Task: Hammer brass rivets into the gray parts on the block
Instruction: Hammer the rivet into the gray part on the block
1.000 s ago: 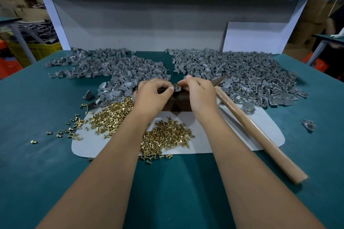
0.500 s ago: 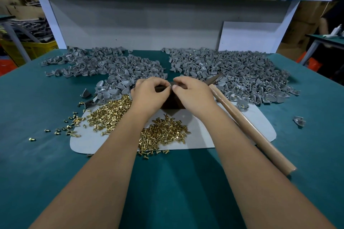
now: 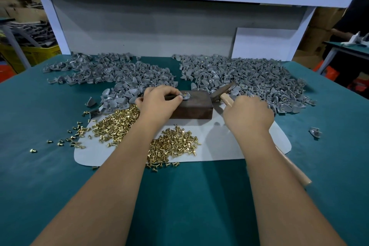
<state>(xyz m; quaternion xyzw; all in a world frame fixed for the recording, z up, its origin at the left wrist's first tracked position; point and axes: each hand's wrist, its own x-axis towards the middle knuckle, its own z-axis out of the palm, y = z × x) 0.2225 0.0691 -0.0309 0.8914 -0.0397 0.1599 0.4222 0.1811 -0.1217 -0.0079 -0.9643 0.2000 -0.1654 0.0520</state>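
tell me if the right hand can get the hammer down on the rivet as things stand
Probably yes. The right hand already grips the hammer handle, its head just right of the block. The rivet sits exposed on top; the left hand pinches the part from the left side, close by.

The right hand has left the block and now grips the hammer handle, uncovering the gray part with its rivet.
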